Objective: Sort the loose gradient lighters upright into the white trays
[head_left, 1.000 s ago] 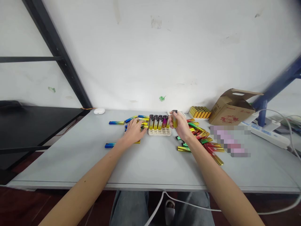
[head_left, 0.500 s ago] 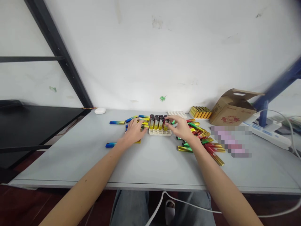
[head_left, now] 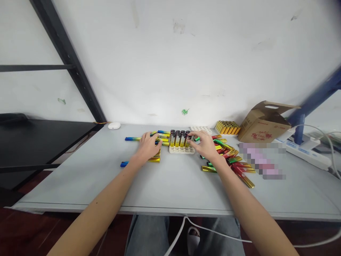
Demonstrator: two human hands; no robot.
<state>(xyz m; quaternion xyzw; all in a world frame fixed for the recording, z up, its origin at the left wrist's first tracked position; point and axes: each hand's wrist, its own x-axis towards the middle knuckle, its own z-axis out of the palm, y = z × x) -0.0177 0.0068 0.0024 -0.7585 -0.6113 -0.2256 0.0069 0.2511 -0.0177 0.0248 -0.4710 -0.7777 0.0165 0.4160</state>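
Lighters (head_left: pixel 182 139), smooth and dark-capped, stand upright in the pale, holed tray (head_left: pixel 182 151) at frame centre. The right hand (head_left: pixel 205 145) curves thumb and forefinger around 1 at the right end; the left hand (head_left: pixel 146 148) bends its fingers over glossy, elongated casings (head_left: pixel 133 139), left of centre. Neither grip's firmness shows.

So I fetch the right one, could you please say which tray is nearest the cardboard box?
The rear right tray, packed with golden pieces, beside the cardboard box. The front tray is by the right hand; the third tray shows bare holes.
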